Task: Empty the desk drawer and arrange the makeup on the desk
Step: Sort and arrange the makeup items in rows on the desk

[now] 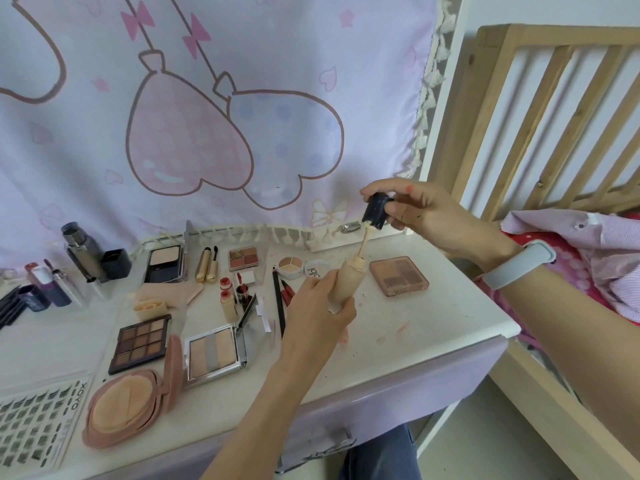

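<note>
My left hand [320,308] grips a beige concealer tube [347,280] upright above the white desk [433,337]. My right hand [420,211] pinches its dark cap [375,209], whose wand [365,242] is partly drawn out of the tube's neck. Makeup lies spread over the desk: a pink eyeshadow palette [398,276], a nine-pan brown palette [140,342], a silver contour compact [214,351], a round pink cushion compact [128,408] and a black powder compact [164,263].
Lipsticks, pencils and small bottles [230,299] lie mid-desk, dark tubes [83,251] at the back left, a lash sheet [33,426] at the front left. A pink cloth [207,98] hangs behind. A wooden bed frame [540,109] with bedding [588,247] stands right.
</note>
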A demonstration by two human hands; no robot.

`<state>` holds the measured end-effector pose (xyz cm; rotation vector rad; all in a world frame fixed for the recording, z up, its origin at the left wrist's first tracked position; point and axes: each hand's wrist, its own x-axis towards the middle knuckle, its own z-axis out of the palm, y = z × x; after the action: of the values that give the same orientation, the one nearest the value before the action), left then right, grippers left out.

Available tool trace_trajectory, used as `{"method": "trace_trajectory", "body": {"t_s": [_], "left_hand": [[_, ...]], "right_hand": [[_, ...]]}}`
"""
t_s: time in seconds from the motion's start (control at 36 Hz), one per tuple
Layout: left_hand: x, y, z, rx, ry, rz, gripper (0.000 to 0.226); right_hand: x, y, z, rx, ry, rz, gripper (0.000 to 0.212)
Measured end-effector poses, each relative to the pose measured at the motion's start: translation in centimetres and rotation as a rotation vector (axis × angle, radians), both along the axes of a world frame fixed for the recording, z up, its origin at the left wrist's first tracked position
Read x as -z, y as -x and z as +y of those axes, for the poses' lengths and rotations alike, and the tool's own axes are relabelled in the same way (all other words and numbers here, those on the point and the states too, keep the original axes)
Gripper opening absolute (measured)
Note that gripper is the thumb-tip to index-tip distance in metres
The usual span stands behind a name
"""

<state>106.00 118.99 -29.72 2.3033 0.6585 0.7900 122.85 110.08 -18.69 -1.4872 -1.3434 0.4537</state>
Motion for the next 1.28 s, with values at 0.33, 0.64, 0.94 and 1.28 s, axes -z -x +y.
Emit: {"method": "trace_trajectory", "body": {"t_s": [0.33,0.64,0.94,1.28], "left_hand": [[0.3,0.2,0.0,-0.015,0.031,-0.01,0.025],[-0.3,-0.5,-0.2,-0.054,0.366,-0.175,0.011],[-1.2,-5.3,2.2,-0.209,0.47,-0.292,0.009],[0.9,-10.1,4.2,-0.231,0.396,-0.093,0.015]], "right_hand": [[1.0,-2.5,-1.0,0.049,-0.1,0.312,0.04],[3.7,-3.0,-1.1,0.122,-0.221,0.741,0.027],[9.0,-4.0,-1.3,0.049,-0.311,1.254,0.024],[11.4,-5.3,-1.2,0.085,-0.181,1.026,0.025]]}}
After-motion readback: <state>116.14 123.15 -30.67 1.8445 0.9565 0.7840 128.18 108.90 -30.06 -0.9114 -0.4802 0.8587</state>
